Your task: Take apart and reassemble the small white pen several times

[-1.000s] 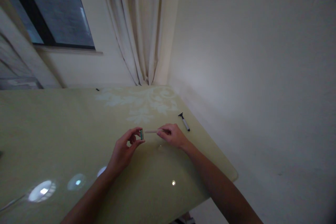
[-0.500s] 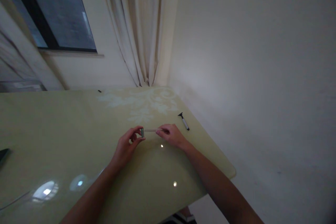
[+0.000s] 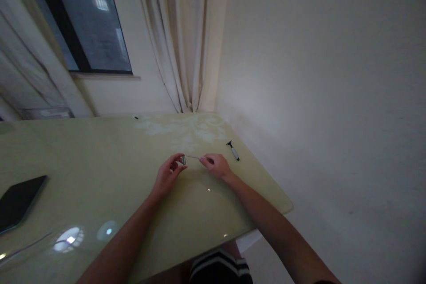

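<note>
Between thumb and fingertips, my left hand [image 3: 170,171] pinches a small razor cartridge [image 3: 183,160] upright by its two ends. My right hand [image 3: 216,165] is closed round a thin, pale stick [image 3: 193,157]. The stick points left, its tip beside the cartridge; whether they touch I cannot tell. Part of the stick is hidden in my right fingers. Just beyond that hand, a razor handle [image 3: 234,151], grey and black with a T-shaped top, lies on the table.
The glossy, pale green table [image 3: 109,151] meets the wall on the right. A dark tablet-like slab [image 3: 21,202] lies at the left, with a cable [image 3: 29,246] nearer me. One small black piece [image 3: 136,117] rests near the back edge, by the curtain [image 3: 188,53].
The view has shifted left and down, bringing more of the dark slab into sight. The stick now appears thinner and more tilted. Both hands keep their holds.
</note>
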A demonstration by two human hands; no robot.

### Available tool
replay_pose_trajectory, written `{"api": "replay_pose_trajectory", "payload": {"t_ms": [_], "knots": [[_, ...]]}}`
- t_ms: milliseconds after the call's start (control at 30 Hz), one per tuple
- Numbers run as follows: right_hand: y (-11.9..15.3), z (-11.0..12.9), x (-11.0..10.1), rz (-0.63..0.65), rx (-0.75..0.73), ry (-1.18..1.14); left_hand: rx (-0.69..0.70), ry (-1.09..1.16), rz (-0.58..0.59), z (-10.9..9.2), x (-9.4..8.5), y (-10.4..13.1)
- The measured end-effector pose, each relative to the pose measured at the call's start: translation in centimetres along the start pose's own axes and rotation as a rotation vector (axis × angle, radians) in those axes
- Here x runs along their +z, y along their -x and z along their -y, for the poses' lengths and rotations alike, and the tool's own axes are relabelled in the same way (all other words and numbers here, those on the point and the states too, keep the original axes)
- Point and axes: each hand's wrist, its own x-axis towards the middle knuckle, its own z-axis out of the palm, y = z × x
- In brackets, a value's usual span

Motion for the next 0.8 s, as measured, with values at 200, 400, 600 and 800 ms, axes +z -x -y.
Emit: {"api": "replay_pose_trajectory", "payload": {"t_ms": [200, 400, 600, 800], "knots": [[0.09, 0.01, 0.38, -0.044, 0.023, 0.024, 0.01, 0.011, 0.004, -0.06, 0.07, -0.47], [0.21, -0.43, 0.66, -0.083, 0.017, 0.086, 0.022, 0.009, 0.008, 0.05, 0.01, -0.61], [0.22, -0.52, 0.79, -0.041, -0.047, 0.054, 0.036, 0.01, 0.015, 0.25, -0.02, -0.65], [0.33, -0.45, 0.65, -0.016, -0.053, 0.037, 0.031, 0.002, 0.009, 0.28, -0.1, -0.64]]}}
